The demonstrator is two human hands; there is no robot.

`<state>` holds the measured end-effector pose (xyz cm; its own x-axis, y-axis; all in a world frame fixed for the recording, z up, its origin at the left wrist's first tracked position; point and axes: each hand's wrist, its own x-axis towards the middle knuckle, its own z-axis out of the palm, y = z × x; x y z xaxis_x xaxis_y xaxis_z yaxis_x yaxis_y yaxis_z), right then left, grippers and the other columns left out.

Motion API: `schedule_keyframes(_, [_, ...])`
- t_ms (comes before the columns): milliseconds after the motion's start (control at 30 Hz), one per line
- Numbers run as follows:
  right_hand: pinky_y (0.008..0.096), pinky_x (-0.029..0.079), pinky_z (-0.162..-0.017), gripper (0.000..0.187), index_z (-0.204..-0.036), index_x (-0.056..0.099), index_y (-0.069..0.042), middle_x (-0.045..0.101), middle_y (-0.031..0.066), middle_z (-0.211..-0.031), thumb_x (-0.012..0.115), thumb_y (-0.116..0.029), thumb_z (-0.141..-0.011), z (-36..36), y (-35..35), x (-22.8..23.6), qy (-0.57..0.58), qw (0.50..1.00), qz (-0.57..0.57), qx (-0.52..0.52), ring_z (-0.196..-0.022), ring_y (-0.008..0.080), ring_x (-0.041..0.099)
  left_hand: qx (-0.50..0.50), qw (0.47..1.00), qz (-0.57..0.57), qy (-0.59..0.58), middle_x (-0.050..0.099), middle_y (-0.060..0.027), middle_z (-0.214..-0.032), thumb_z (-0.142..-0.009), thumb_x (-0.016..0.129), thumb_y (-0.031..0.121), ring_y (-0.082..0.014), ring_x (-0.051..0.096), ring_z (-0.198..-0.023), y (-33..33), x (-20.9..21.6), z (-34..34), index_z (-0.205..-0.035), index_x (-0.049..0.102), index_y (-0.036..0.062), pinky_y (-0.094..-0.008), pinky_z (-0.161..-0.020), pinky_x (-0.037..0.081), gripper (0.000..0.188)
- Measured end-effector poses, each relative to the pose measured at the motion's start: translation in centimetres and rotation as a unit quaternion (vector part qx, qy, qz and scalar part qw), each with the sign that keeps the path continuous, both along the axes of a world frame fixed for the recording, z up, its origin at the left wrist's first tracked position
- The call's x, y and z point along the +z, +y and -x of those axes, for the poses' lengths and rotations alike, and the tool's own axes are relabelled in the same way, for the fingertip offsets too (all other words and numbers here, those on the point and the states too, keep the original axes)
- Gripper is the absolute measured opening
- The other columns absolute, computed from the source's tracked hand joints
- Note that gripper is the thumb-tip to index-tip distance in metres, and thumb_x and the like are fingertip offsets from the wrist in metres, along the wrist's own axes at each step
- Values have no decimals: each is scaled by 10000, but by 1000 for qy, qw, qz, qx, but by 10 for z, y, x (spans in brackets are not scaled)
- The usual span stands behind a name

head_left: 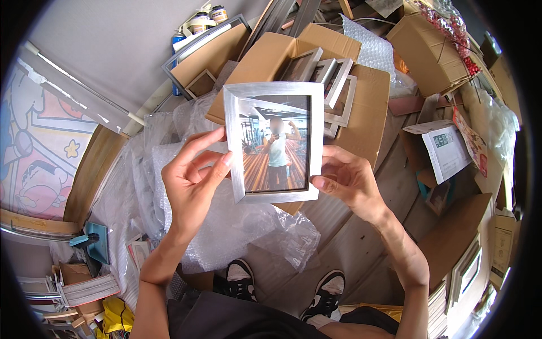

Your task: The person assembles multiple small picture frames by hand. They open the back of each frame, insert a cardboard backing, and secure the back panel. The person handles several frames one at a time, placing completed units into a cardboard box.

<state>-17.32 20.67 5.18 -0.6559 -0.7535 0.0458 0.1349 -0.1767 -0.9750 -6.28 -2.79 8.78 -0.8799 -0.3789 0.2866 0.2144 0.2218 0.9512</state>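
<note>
Between my two hands a silver picture frame point(275, 198) is held up, its front turned toward me. Behind its glass is a photo point(276, 147) of a person standing in a gym-like room. My left hand point(195, 164) pinches the left side of the frame, thumb in front and some fingers behind. On the opposite side my right hand point(350, 183) grips the lower right edge between thumb and fingers. Just beyond, an open cardboard box point(370, 113) contains several more silver frames point(341, 85); the held frame covers part of this box.
Bubble wrap point(226, 240) spreads over the floor below the frame and to the left. A blue dustpan point(97, 242) lies at the left. Cardboard boxes point(432, 51) and a white carton point(446, 150) stand at the right. Spray cans point(178, 38) are at the back.
</note>
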Motion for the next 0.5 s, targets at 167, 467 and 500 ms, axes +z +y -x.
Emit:
schedule_keyframes(167, [296,501,-864,454,-1310,491,-28,633,85,-1044,631,-24,-878,4,3,-1,-1,1000,-23,13,-994,151,593,-14,1000,-9,25,541,-157,-1185,-831,623,-95,-181,652,-911,2,0,-2,-1184,560,-71,-272,-739,596,359])
schedule_keyframes(467, [294,496,-868,448,-1296,499,-27,632,72,-1019,632,-6,-869,7,3,-4,-7,999,-32,15,-984,150,592,-16,999,8,40,551,-152,-1164,-806,658,-90,-173,658,-898,5,-1,-2,-1148,587,-62,-229,-690,591,351])
schedule_keyframes(500, [297,495,-871,442,-1290,503,-25,632,71,-1016,632,-1,-868,7,4,-3,-6,999,-31,14,-979,148,592,-19,999,9,45,555,-151,-1161,-804,661,-87,-174,659,-895,4,-2,-1,-1144,588,-59,-227,-683,589,349])
